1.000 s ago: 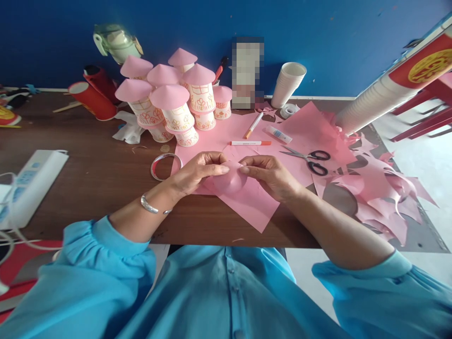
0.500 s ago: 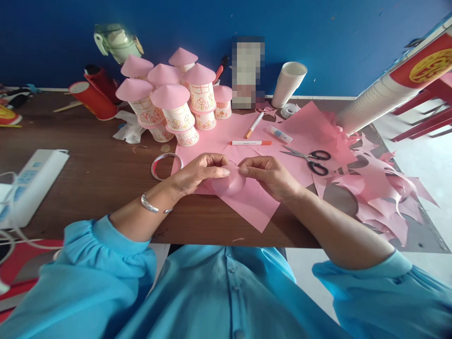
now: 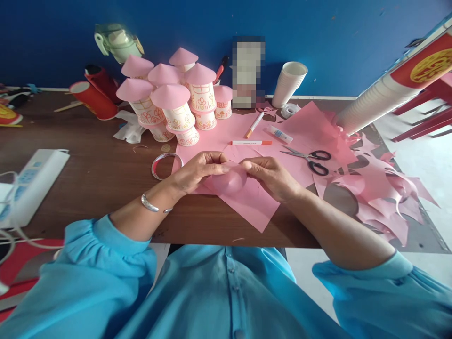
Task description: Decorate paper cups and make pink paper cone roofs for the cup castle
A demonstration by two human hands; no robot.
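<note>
A small pink paper cone [image 3: 230,181] is held over the pink sheets near the table's front edge. My left hand [image 3: 206,168] pinches its far left rim between thumb and fingers. On the far right rim, my right hand [image 3: 267,175] grips it the same way. The fingertips partly hide the rim. Beneath lies a pink paper sheet [image 3: 259,214]. Just beyond the hands are an orange marker [image 3: 251,142] and a second marker [image 3: 254,125]. Scissors [image 3: 312,160] with black handles lie right of them, beside a small glue tube [image 3: 279,133].
Decorated paper cups with pink cone roofs [image 3: 171,96] stand stacked at back left. A tape roll [image 3: 166,166] lies by my left wrist. White cups [image 3: 289,84] stand at the back; paper scraps [image 3: 381,197] cover the right. A power strip [image 3: 33,183] lies at left.
The cone has tilted slightly, so more of its face and its tip show. My fingers have shifted a little along its rim, still pinching it.
</note>
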